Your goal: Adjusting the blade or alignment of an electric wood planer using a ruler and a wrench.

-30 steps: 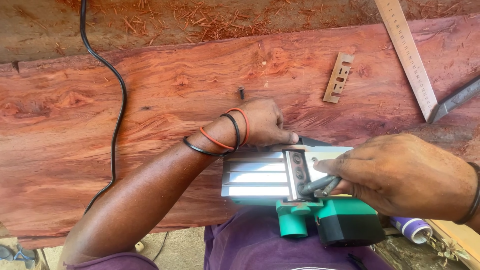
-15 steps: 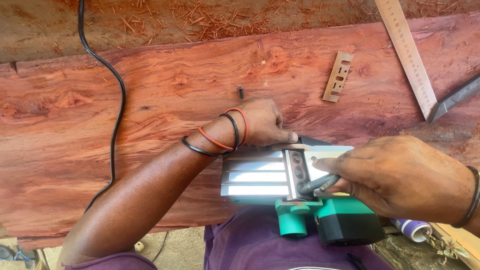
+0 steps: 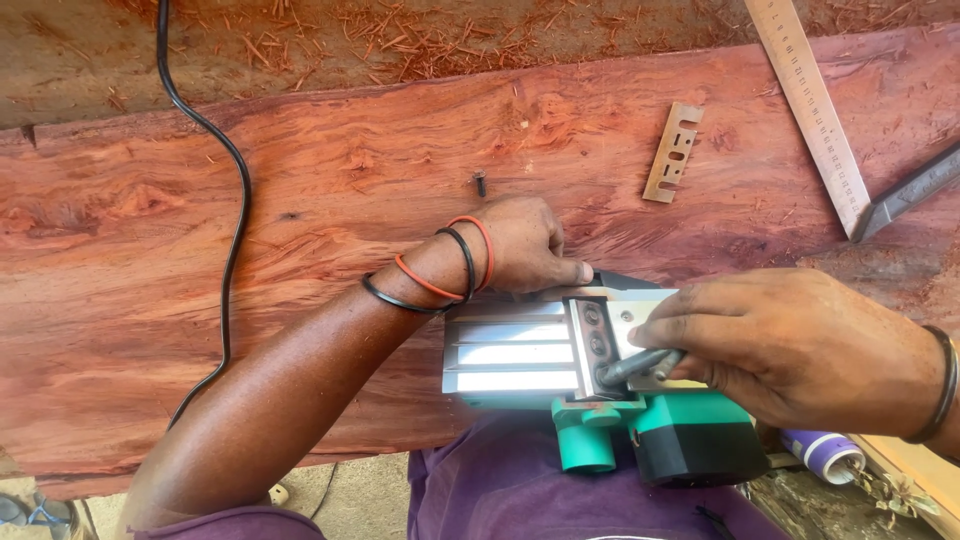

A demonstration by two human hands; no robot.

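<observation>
Planer lies sole-up on the slab, left hand gripping its far edge, right hand closed around a wrench.

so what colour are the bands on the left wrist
Two red and two black thin bands circle the left hand's wrist, clearest in the head view.

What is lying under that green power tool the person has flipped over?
The electric planer rests partly on the person's purple-clothed lap and against the edge of the red wood slab. Exactly what bears its far side is hidden by the left hand and the tool's own body.
</observation>
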